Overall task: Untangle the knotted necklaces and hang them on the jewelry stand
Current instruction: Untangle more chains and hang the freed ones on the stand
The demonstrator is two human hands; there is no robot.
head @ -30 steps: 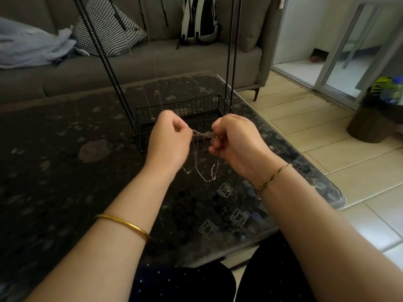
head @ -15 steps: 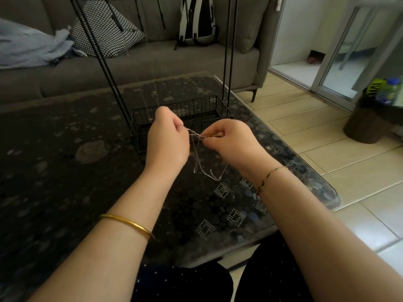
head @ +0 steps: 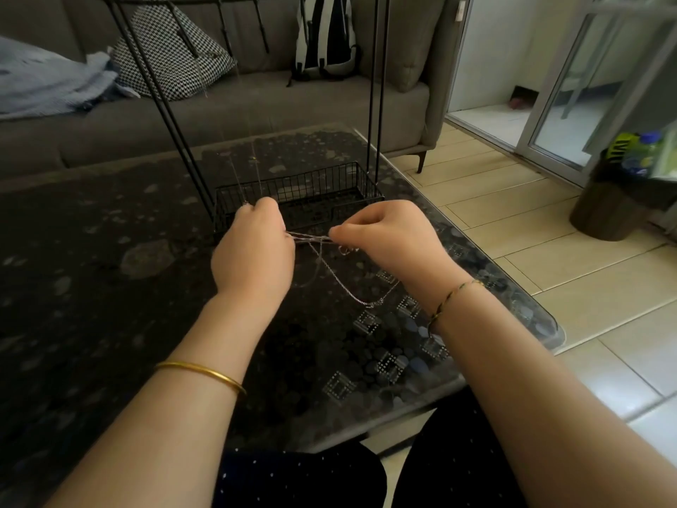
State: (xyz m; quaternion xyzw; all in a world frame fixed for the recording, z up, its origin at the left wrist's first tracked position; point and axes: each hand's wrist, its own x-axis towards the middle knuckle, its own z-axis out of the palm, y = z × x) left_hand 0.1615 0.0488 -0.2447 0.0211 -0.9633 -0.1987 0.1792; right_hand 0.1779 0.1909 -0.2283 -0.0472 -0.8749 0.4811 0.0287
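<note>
A tangle of thin silver necklaces (head: pixel 342 284) is stretched between my two hands above the dark glass table (head: pixel 91 287). My left hand (head: pixel 254 251) pinches one end, fingers closed. My right hand (head: pixel 392 236) pinches the other end at the knot, and a loop of chain sags below toward my right wrist. Just behind my hands stands the black wire jewelry stand (head: pixel 300 194), with a basket base and tall thin legs. A few fine chains (head: pixel 256 170) hang from its top bar down to the basket's left side.
A grey sofa (head: pixel 219 115) runs behind the table, with a checked cushion (head: pixel 172 49), a folded blue cloth (head: pixel 47 82) and a backpack (head: pixel 326 34). Tiled floor lies to the right, with a dark bin (head: pixel 615 199) and a glass door (head: pixel 571 78).
My hands have moved apart, drawing the tangle taut between them. The hanging loop has swung from under the left hand toward my right wrist.
</note>
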